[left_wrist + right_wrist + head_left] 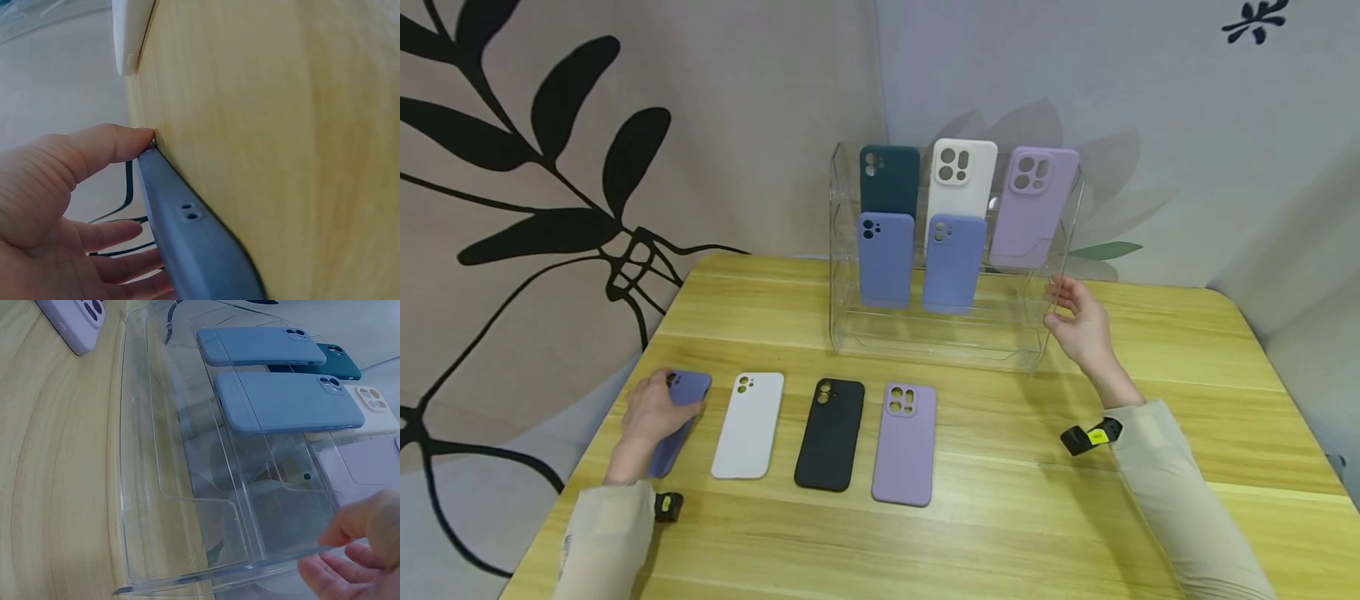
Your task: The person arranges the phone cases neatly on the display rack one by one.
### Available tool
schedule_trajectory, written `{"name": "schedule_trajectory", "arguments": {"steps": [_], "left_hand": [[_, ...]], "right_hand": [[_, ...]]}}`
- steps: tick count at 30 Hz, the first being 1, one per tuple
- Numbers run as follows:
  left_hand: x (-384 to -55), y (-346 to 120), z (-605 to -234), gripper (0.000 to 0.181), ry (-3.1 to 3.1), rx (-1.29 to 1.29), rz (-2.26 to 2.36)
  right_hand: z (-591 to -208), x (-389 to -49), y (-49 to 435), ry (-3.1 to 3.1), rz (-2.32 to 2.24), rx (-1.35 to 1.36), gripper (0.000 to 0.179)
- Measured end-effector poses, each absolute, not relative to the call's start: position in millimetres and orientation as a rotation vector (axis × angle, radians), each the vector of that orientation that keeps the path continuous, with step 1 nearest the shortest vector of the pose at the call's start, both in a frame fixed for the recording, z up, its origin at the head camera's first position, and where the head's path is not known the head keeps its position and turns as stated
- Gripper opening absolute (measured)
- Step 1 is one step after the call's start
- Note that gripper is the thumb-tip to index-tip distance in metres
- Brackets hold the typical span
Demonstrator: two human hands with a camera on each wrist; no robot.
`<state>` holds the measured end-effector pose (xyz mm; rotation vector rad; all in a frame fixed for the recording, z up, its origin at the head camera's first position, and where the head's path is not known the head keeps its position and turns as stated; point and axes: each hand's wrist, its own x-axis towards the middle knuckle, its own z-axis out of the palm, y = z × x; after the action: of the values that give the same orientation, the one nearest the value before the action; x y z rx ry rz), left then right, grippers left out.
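In the head view my left hand (653, 410) lies over a blue-purple phone case (691, 387) at the table's left. Thumb and fingers span its sides, the thumb at its edge in the left wrist view. My right hand (1084, 325) is at the right side panel of a clear acrylic display rack (880, 343), with thumb and fingertips pinching the panel's edge. On the rack's lower tier stand two blue phone cases (290, 403). Behind them are a dark green case (889, 182), a white case (973, 187) and a light purple case (1033, 221).
To the right of the left hand, a white case (748, 427), a black case (830, 437) and a light purple case (904, 454) lie in a row on the wooden table (1000, 517). A wall with leaf prints (576, 92) stands behind.
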<state>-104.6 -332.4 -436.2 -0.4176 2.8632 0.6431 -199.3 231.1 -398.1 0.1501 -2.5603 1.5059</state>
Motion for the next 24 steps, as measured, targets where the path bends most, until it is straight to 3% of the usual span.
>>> {"name": "schedule_trajectory", "arguments": {"steps": [24], "left_hand": [[-109,-322,-423,0.077,3.008,-0.366,0.676]], "right_hand": [[-399,-201,232,-2.584,1.501,0.144,0.051]]}}
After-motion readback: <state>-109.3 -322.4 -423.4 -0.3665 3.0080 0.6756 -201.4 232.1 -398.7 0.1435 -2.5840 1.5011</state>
